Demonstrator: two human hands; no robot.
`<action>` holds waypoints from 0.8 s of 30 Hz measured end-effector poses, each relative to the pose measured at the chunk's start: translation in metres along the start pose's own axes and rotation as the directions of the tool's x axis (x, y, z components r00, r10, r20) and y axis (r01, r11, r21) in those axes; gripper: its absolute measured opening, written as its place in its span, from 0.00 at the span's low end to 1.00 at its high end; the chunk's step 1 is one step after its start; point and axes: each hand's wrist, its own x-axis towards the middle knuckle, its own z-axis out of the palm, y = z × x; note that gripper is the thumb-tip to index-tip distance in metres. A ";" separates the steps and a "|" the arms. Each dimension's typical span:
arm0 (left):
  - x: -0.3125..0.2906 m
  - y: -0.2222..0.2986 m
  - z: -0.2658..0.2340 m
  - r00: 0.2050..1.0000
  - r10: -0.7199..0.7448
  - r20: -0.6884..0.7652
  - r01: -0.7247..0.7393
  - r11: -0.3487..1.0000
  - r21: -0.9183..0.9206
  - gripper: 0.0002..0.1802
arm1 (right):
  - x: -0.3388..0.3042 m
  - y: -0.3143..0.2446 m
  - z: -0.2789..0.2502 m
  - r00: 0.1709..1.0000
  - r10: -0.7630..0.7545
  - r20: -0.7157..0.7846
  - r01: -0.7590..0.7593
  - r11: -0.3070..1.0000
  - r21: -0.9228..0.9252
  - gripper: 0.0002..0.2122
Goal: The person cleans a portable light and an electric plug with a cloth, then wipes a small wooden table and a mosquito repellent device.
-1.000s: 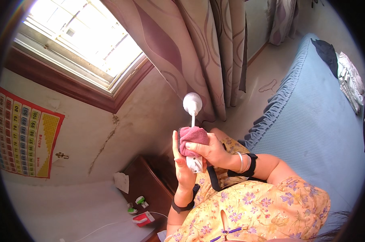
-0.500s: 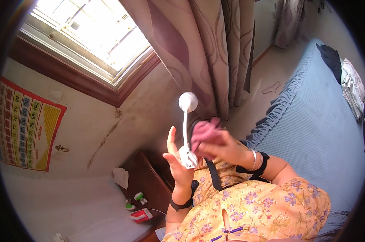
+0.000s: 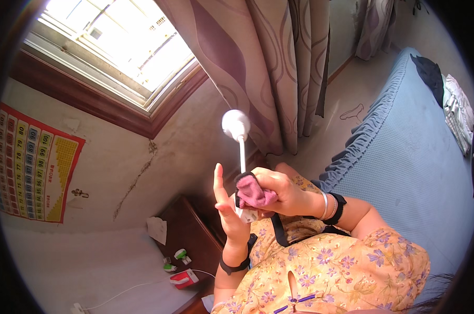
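A white gooseneck device (image 3: 236,124), with a round ball head on a thin stem, stands upright in front of me; it looks like a small lamp. My left hand (image 3: 232,222) holds its white base low in the palm, with index finger and thumb stretched up. In my right hand (image 3: 292,194) is a pink cloth (image 3: 257,192) with black edging, bunched in the closed fingers. The cloth is pressed around the lower stem and covers the top of the base. Part of the base and the left hand's other fingers are hidden behind it.
Left below is a dark wooden cabinet (image 3: 182,225) with a red-and-white box (image 3: 184,279) and small green-and-white items. A bed (image 3: 404,152) with a blue cover lies right, clothes (image 3: 456,112) on it. Patterned curtains (image 3: 258,68) hang beside a window; a clothes hanger lies on the floor.
My right hand has brought the pink cloth left onto the lower stem and base. The ball head has tipped slightly left and turned away. My left hand has stayed nearly in place.
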 end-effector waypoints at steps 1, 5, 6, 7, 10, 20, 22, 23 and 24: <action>-0.001 0.000 -0.002 1.000 -0.012 0.013 0.013 1.000 -0.019 0.53 | -0.004 -0.002 -0.002 0.998 0.048 0.047 -0.049 0.999 0.020 0.16; 0.003 0.011 0.006 0.993 -0.063 -0.098 0.046 0.984 -0.172 0.50 | -0.012 0.002 -0.003 0.995 0.019 0.102 -0.034 0.990 0.140 0.17; 0.006 0.015 0.010 0.993 -0.009 -0.115 -0.006 0.991 -0.134 0.49 | -0.015 0.001 -0.003 0.993 -0.052 0.105 0.041 0.994 0.098 0.18; 0.005 0.014 0.010 0.996 -0.008 -0.093 -0.003 0.993 -0.120 0.49 | -0.019 0.001 -0.002 0.985 0.126 0.117 -0.159 0.929 0.335 0.17; 0.005 0.003 -0.005 1.000 -0.010 -0.013 0.009 0.991 -0.132 0.47 | -0.029 -0.004 -0.017 0.943 0.328 0.053 -0.332 0.927 0.172 0.11; 0.006 -0.004 0.013 0.940 -0.260 -0.221 0.154 0.901 -0.406 0.23 | -0.014 -0.006 -0.001 0.988 0.002 -0.153 -0.007 0.999 -0.034 0.15; 0.002 -0.001 0.002 0.962 -0.270 -0.046 0.226 0.877 -0.424 0.22 | -0.012 -0.010 -0.004 0.988 0.007 -0.152 -0.016 0.998 -0.062 0.14; 0.001 -0.002 -0.003 0.980 -0.200 0.003 0.182 0.883 -0.432 0.22 | -0.015 -0.009 -0.007 0.952 0.199 -0.232 -0.194 0.980 0.043 0.14; 0.001 -0.002 -0.008 0.990 -0.129 0.052 0.139 0.886 -0.442 0.22 | -0.017 -0.007 -0.010 0.876 0.388 -0.288 -0.355 0.921 0.161 0.14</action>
